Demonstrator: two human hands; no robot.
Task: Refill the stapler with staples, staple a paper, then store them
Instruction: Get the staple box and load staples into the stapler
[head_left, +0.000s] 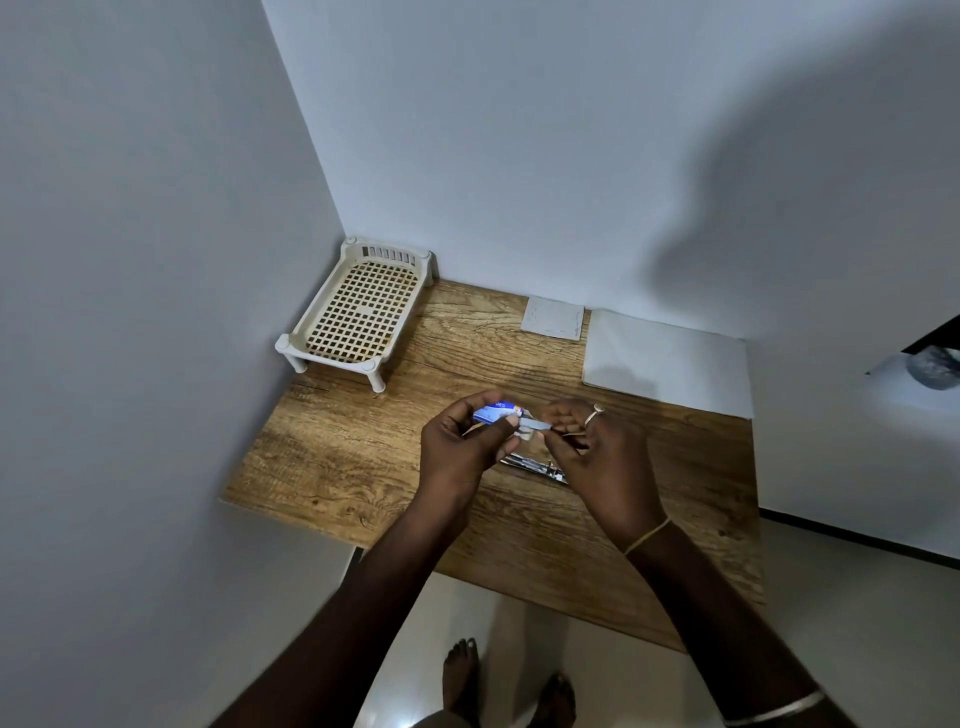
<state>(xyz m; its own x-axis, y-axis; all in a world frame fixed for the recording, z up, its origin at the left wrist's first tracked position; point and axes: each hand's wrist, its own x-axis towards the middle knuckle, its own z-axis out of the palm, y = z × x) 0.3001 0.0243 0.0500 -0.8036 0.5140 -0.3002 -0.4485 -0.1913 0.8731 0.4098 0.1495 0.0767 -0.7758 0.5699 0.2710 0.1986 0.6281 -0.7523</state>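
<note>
A small blue-and-white cardboard staple box (496, 412) is held above the wooden tabletop (353, 457), a grey strip of staples (537, 426) sticking out of its right end. Under it a shiny metal stapler (530, 464) lies flat, partly hidden. Two white paper sheets, one small (552, 317) and one large (670, 364), lie flat by the wall.

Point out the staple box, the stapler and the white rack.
staple box (494, 412): head view, blue top face.
stapler (530, 464): head view, metal part showing between the hands.
white rack (363, 306): head view, grid floor.
</note>
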